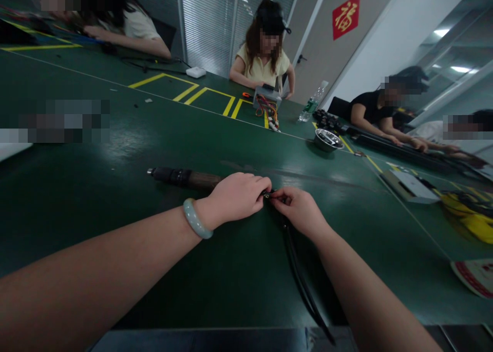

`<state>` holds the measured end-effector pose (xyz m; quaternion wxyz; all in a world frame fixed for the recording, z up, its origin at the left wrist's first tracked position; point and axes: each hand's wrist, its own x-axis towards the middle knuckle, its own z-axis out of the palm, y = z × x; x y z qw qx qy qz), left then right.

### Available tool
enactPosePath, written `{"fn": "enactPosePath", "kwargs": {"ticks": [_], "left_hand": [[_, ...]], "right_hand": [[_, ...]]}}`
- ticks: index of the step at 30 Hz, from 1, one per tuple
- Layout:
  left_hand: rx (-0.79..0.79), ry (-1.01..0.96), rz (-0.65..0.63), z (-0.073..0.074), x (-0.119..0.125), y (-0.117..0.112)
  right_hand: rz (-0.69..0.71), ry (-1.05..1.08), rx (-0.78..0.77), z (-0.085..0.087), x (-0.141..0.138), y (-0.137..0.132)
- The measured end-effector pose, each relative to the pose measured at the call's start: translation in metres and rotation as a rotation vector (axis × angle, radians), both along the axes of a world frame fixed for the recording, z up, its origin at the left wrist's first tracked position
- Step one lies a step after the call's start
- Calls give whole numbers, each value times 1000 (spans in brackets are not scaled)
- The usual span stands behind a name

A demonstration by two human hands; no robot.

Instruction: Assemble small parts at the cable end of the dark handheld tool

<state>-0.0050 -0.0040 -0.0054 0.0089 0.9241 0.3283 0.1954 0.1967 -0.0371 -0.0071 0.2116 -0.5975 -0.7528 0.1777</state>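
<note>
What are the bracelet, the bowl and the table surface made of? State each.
Bracelet: pale green, glossy, probably jade or glass. Bowl: shiny, mirror-like, likely stainless steel. Table surface: dark green mat, soft sheen, perhaps rubber or vinyl.

1. The left forearm enters from the lower left corner and runs diagonally up toward the middle of the view, bare to the wrist.
2. The left hand [236, 197] is curled into a loose fist, knuckles up, thumb and fingertips pinched together at its right end.
3. The right forearm comes up from the lower right edge, angled inward.
4. The right hand [299, 209] lies palm down, fingers bent, its fingertips pinched and pointing left.
5. The two hands meet fingertip to fingertip; whether they touch cannot be told.
</note>
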Motion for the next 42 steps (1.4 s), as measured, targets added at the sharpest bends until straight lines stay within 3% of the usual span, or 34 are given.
{"fn": "enactPosePath", "kwargs": {"ticks": [42], "left_hand": [[-13, 19, 4, -1, 1, 1]], "right_hand": [[0, 84, -70, -3, -2, 1]]}}
